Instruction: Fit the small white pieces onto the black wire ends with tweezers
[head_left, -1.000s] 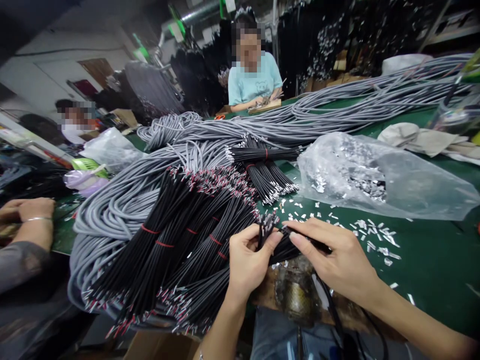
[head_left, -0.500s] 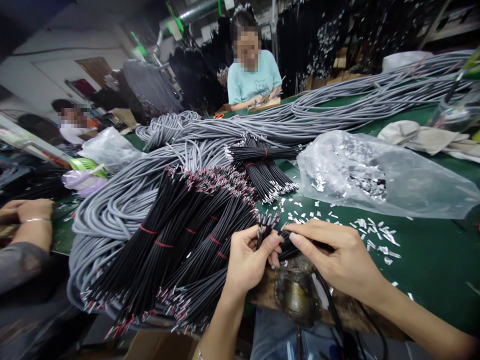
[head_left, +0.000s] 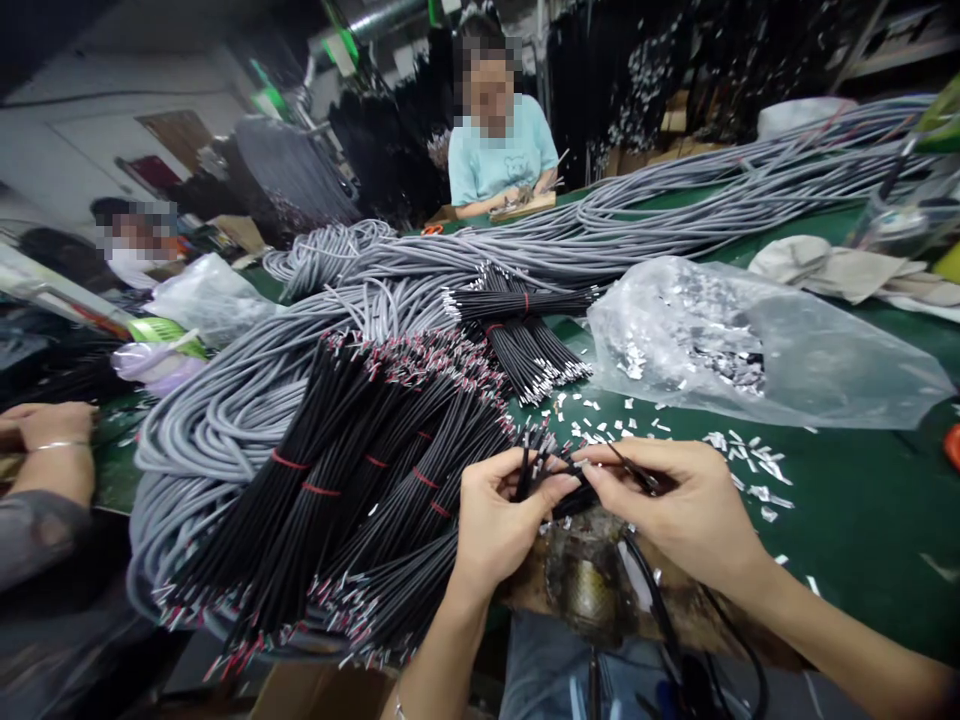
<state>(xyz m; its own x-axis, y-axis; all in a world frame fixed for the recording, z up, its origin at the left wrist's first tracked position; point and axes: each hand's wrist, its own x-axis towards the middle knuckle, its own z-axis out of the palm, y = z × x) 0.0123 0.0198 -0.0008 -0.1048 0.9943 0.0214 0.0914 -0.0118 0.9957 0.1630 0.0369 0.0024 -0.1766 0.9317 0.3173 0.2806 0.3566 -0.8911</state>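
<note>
Bagged scraps, boxed corner, cables in hand

Your left hand [head_left: 499, 510] is curled round a bunch of black cables [head_left: 531, 458], thumb and fingers pinching it just below the pale tips. Bunch sits above the edge of the green table [head_left: 847, 520], in front of you. Your right hand [head_left: 675, 490] has thumb and forefinger pinched together on a cable end [head_left: 580, 464] beside that bunch; a dark slender item [head_left: 637, 466] lies across its fingers—type unclear.

Containers:
– Clear plastic bag [head_left: 847, 375], lying on its side beyond your right hand: silvery scraps [head_left: 735, 368] gathered mostly in its left half; right half flat. More loose scraps [head_left: 757, 458] lie on the table nearby.
– Clear tub [head_left: 900, 232], far right: contents too blurred to name.
– Cardboard box [head_left: 319, 692], below the table edge, left of you: inside hidden.
– Whitish bag [head_left: 214, 297], far left: contents cannot be told.

Red-banded black bundles [head_left: 300, 500] lie left of your left hand, over grey cables [head_left: 217, 430].
</note>
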